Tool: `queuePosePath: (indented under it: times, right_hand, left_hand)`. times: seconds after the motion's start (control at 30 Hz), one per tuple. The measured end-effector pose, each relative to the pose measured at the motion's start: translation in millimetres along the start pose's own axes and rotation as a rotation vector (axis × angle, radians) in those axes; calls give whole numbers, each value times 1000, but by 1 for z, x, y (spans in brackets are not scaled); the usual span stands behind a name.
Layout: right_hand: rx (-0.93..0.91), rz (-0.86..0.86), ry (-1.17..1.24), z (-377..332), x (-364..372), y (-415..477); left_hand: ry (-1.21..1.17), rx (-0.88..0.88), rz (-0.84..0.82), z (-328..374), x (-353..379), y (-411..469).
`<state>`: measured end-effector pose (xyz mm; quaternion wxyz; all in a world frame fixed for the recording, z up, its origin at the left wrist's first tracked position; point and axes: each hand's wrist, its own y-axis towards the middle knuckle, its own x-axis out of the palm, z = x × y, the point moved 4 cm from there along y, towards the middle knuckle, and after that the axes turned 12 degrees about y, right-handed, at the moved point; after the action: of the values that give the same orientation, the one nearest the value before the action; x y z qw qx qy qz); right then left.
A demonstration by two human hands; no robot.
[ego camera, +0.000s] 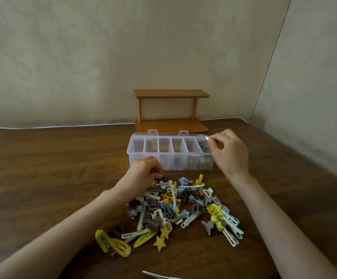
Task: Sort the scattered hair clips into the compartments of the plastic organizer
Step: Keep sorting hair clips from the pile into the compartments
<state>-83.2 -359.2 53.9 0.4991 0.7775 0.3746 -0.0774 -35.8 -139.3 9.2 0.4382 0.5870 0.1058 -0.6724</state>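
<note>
The clear plastic organizer (135, 158) stands open on the table with several compartments; some hold yellow, brown and grey clips. A heap of scattered hair clips (183, 206), yellow, cream, blue, brown and grey, lies in front of it. My left hand (143, 172) sits at the heap's far left edge, its fingers curled down around a dark clip (160, 179). My right hand (230, 154) hovers over the rightmost compartment with fingertips pinched together. A grey clip (204, 146) shows just below them; whether the fingers hold it is unclear.
A small two-tier wooden shelf (171, 93) stands behind the organizer against the wall. A white cable (62, 126) runs along the table's back edge. One cream clip (159, 275) lies alone near the front edge. Bare wood lies left and right of the heap.
</note>
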Motion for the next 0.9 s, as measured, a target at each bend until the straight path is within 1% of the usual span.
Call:
queuePosePath:
  times: [0.03, 0.07, 0.17, 0.27, 0.33, 0.37, 0.43, 0.53, 0.63, 0.77, 0.83, 0.9]
  right_hand:
    - [-29, -4, 84, -7, 0, -4]
    - [-37, -54, 183, -13, 3, -8]
    - [29, -279, 434, -26, 17, -22]
    - [101, -438, 555, -30, 27, -32]
    - [119, -506, 613, -32, 32, -36]
    - [129, -524, 638, -33, 34, -37]
    - [156, -525, 671, -34, 37, -38]
    - [194, -526, 722, -35, 38, -38]
    - [218, -554, 777, -36, 38, -38]
    - [268, -574, 805, -35, 35, -35]
    - [289, -503, 815, -30, 26, -29]
    - [303, -326, 762, -20, 13, -18]
  left_hand:
    - [-10, -9, 1, 0, -1, 0]
    - [-27, -22, 3, 1, -2, 0]
    - [-150, -97, 11, 5, -5, -1]
    - [-442, -226, -10, 11, -8, -2]
    - [-666, -301, -34, 16, -11, -2]
    - [-740, -329, -51, 18, -12, -3]
    - [-828, -350, -88, 23, -14, -4]
    - [-877, -350, -102, 26, -16, -5]
    - [-887, -350, -87, 27, -16, -4]
    - [-837, -334, -86, 28, -16, -4]
    - [-777, -332, -75, 24, -16, -4]
    - [-675, -332, -37, 17, -18, -3]
